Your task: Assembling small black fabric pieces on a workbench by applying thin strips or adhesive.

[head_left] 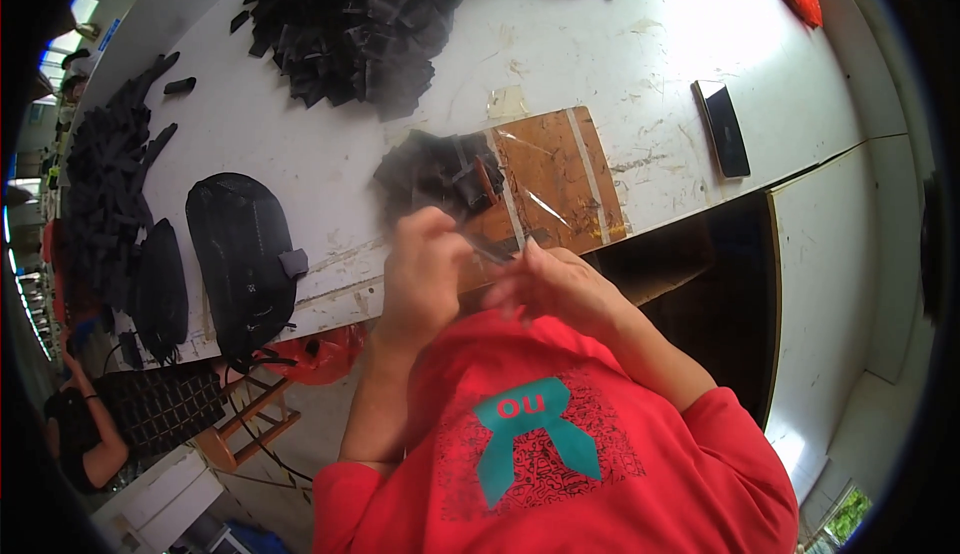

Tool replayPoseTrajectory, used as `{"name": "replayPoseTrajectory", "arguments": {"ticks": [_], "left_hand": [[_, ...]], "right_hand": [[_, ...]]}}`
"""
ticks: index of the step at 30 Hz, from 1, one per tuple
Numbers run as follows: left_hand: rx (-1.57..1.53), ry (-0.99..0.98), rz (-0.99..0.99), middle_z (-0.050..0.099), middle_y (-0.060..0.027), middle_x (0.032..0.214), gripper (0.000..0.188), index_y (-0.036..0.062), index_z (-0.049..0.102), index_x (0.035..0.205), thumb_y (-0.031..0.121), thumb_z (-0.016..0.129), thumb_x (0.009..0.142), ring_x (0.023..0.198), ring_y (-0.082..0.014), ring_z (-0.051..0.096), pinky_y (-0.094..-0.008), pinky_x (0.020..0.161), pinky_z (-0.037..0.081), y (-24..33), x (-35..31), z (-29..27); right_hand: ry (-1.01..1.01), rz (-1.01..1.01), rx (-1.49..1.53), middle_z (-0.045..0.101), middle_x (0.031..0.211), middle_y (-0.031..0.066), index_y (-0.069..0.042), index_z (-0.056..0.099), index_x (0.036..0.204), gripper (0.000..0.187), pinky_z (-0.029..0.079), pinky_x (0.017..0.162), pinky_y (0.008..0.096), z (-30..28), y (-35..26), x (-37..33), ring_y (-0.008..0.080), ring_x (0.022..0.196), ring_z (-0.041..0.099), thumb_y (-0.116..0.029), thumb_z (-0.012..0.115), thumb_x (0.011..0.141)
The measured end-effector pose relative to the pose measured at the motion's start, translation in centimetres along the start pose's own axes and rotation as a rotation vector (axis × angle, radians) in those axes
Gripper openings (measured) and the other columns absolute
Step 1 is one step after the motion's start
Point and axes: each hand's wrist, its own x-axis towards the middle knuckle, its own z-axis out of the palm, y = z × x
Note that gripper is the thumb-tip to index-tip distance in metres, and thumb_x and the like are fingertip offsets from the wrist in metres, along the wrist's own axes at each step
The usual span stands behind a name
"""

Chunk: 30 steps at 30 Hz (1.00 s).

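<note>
White table (600, 59) | left hand (425, 264) near black pieces (430, 169) | right hand (560, 289) by board (547, 159) | grip unclear

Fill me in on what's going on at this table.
A person works at a white table: the left hand and right hand are close together, apparently with a small dark piece between them, though blur hides the grip. Just beyond lies a brown board with a small pile of black pieces at its left end. A bigger heap lies farther back, an oblong black item to the left, a phone to the right.
</note>
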Motion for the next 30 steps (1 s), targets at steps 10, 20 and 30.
{"name": "replayPoseTrajectory", "arguments": {"ticks": [10,20,30], "left_hand": [[-1.258,0.183,-1.085,0.053,-0.0008,0.067,0.018,0.0029,0.051,0.093,0.016,0.055,0.082,0.050,-0.0074,0.046,-0.0180,0.042,0.034,3.3,-1.0,0.0],[-1.151,0.077,-1.061,0.054,-0.0010,0.064,0.006,0.0012,0.055,0.082,0.007,0.055,0.080,0.045,-0.0048,0.043,-0.0153,0.040,0.030,3.1,-1.1,-0.2],[-1.014,0.036,-1.082,0.054,0.0010,0.063,0.012,0.0025,0.057,0.083,0.013,0.060,0.079,0.046,-0.0033,0.044,-0.0149,0.041,0.031,3.3,-1.2,-0.8]], "right_hand": [[-0.157,-0.011,0.556,0.059,0.074,0.0008,-0.005,0.056,0.080,0.007,0.048,0.059,0.0235,0.5,0.3,1.8,0.0088,0.062,0.056,-0.012,0.055,0.083],[-0.101,-0.014,0.460,0.058,0.074,0.0012,-0.006,0.056,0.079,0.009,0.050,0.064,0.0254,0.4,0.7,1.6,0.0083,0.066,0.056,-0.014,0.057,0.083],[-0.062,0.005,0.447,0.060,0.076,0.0014,-0.006,0.057,0.081,0.004,0.051,0.065,0.0271,0.0,0.5,1.6,0.0106,0.068,0.059,-0.010,0.058,0.081]]}}
